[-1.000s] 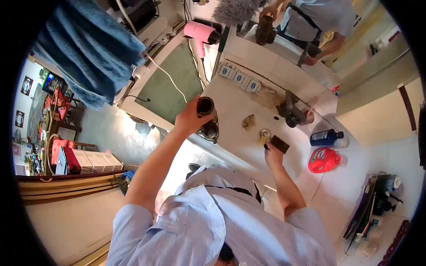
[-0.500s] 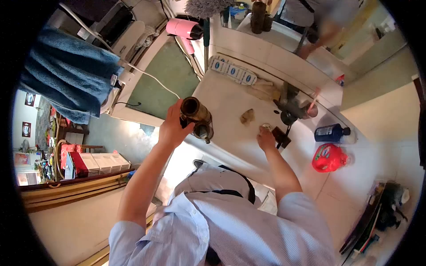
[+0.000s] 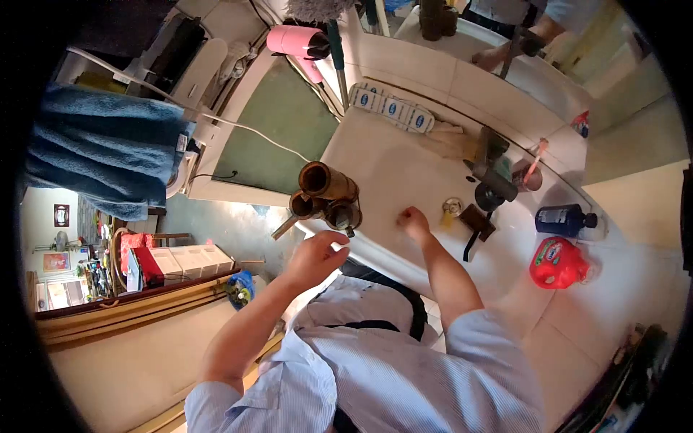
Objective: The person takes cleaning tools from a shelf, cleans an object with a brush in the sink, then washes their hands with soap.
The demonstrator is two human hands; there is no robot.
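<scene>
A cluster of brown, tube-shaped containers (image 3: pixel 328 184) with open tops stands on the near left rim of the white sink (image 3: pixel 382 155). Just below it is my left hand (image 3: pixel 317 258), thumb apart from the fingers and nothing visible between them; I cannot tell whether it touches the cluster. My right hand (image 3: pixel 414 225) is over the near side of the basin with its fingers curled together, and what they may hold is hidden. Right of it, a yellowish patch (image 3: pixel 447 219) lies beside the round drain (image 3: pixel 452 206). A dark brown piece with a black curved handle (image 3: pixel 476 222) lies nearby.
The tap (image 3: pixel 497 169) and a pink cup (image 3: pixel 528 175) are at the back right. A dark blue bottle (image 3: pixel 565 221) and a red detergent bottle (image 3: pixel 557 263) stand right of the basin. A pink hair dryer (image 3: pixel 297 43) hangs behind, and a blue towel (image 3: pixel 108 148) hangs left.
My left hand has let go of the brown containers and dropped below them. My right hand has moved left from the drain. The brown patch in the basin is gone from its place.
</scene>
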